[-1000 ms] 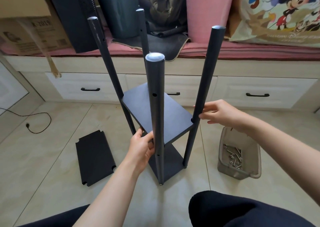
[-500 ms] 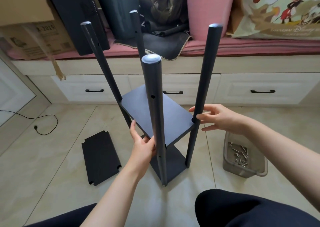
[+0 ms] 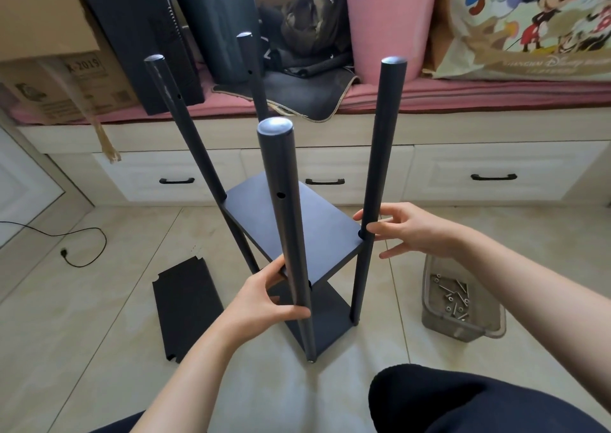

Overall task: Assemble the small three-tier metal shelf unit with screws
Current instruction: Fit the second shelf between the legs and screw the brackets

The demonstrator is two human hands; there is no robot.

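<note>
Shelf unit [image 3: 294, 231], two tiers fitted: left hand [image 3: 264, 297] gripping near post [image 3: 287, 234], right hand [image 3: 406, 231] touching right post [image 3: 380, 181], fingers spread; third panel [image 3: 186, 310] awaiting, probably next.

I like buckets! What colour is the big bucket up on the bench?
Pink. The bucket shows best in the head view, at the top.

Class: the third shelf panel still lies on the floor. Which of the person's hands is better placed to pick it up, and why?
The left hand, probably. The loose panel lies on the tiles just to its left, while the right hand is across the frame at the right post, beside the screw tub.
</note>
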